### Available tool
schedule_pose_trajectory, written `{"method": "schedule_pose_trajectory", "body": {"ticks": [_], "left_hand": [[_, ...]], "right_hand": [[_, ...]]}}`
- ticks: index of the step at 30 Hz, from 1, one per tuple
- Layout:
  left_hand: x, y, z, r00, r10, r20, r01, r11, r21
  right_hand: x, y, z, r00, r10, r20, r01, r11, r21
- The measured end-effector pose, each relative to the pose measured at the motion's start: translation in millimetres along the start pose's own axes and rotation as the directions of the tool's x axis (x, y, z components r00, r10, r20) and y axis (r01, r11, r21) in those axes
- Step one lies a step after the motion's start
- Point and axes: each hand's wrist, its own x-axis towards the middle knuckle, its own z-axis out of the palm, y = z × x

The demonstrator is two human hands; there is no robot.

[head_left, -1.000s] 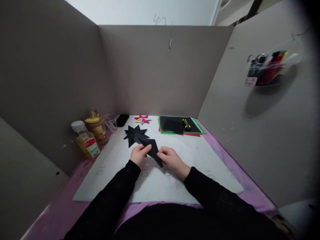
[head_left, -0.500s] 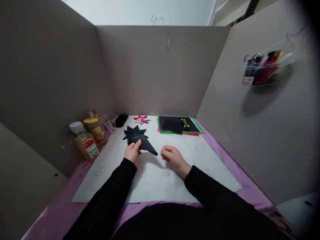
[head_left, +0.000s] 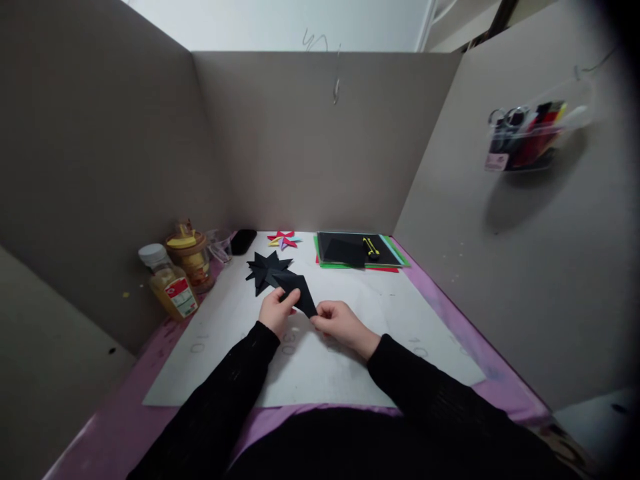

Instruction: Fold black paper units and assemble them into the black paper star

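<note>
A folded black paper piece (head_left: 299,291) with pointed ends is held just above the white mat (head_left: 350,360). My left hand (head_left: 275,311) pinches its near left edge. My right hand (head_left: 336,323) pinches its lower right tip. Both hands are closed on the paper. Just behind it lies a black paper star (head_left: 265,268) with several points. Black sleeves cover both my forearms.
At the back lie a small multicoloured paper star (head_left: 283,239) and a stack of coloured sheets (head_left: 361,253) with a yellow-black tool on top. Two bottles (head_left: 173,280) and a clear cup (head_left: 221,245) stand at the left. Cardboard walls enclose the desk; a pouch of tools (head_left: 530,133) hangs right.
Half a second ago only my left hand held the black piece near the star. Now the piece has come nearer and my right hand has taken hold of its tip.
</note>
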Motion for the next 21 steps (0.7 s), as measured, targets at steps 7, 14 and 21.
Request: {"method": "schedule_pose_trajectory", "body": {"ticks": [7, 14, 21], "left_hand": [[-8, 0, 3.4, 0.956, -0.065, 0.287, 0.033, 0.993, 0.114], [-7, -2, 0.8, 0.963, -0.059, 0.264, 0.013, 0.985, 0.173], [-2, 1, -0.9, 0.984, 0.034, 0.174, -0.058, 0.989, 0.133]], "right_hand": [[13, 0, -9, 0.994, -0.09, -0.059, 0.1, 0.973, 0.207], [14, -1, -18, 0.989, -0.084, -0.125, 0.095, 0.991, 0.09], [9, -7, -16, 0.997, -0.024, -0.076, 0.033, 0.991, 0.13]]}}
